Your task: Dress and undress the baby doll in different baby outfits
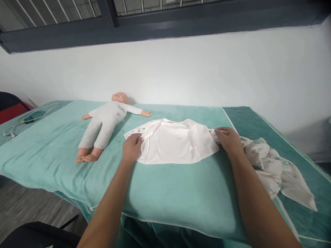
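A small white baby garment (176, 141) lies spread flat on the teal-covered table (168, 196), inside facing up. My left hand (131, 148) grips its left edge with fingers curled on the cloth. My right hand (230, 139) presses and pinches the garment's right edge, where a printed sleeve shows. A baby doll (106, 122) in a pale grey suit lies on its back to the left of the garment, apart from both hands.
A crumpled white printed cloth (274, 165) lies at the right, behind my right forearm. White cables (28, 119) rest at the far left corner. A white wall runs behind the table. A dark chair (38, 236) sits at the lower left.
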`<state>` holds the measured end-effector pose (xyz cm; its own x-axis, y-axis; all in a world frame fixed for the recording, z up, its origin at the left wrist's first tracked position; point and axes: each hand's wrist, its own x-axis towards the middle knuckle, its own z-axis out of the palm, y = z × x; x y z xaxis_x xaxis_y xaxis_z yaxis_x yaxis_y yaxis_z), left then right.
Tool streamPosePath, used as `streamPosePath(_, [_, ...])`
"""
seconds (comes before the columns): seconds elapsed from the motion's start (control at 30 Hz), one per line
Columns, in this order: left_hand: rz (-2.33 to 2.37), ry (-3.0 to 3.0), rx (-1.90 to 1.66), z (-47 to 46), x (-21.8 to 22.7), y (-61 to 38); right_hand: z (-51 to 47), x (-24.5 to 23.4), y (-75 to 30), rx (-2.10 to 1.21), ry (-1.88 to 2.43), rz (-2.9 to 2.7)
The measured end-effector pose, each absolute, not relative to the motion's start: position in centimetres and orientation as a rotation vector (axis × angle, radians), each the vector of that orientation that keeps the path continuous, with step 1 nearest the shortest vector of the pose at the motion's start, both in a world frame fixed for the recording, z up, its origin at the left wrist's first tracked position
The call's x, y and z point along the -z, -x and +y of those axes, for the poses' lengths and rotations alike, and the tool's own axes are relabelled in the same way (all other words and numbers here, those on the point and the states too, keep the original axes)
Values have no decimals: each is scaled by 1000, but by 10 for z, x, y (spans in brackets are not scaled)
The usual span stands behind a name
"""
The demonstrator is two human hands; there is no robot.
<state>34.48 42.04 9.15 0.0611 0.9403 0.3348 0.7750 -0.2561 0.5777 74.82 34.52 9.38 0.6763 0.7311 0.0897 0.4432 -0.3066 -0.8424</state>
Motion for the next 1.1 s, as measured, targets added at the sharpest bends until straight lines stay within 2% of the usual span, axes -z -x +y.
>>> streamPosePath(0.27, [1752,-2112,-976,422,-90,-343,346,-89,-747,-91,1862,-1100])
streamPosePath(0.47, [1761,-2093,-975,421,-91,-342,346,-93,-744,11,1746,-1222])
streamPosePath(0.6, [1742,-2109,-985,420,-91,-343,348,-85,-746,-1,1901,-1291])
streamPosePath(0.73, [1723,-2121,-990,421,-90,-342,346,-78,-748,12,2087,-1122])
streamPosePath(0.9, [1732,-2208,-1007,421,-85,-341,344,-87,-735,261,1836,-1230])
streamPosePath(1.1, [1812,-2241,-1032,423,-82,-344,352,-84,-691,-1,1618,-1829])
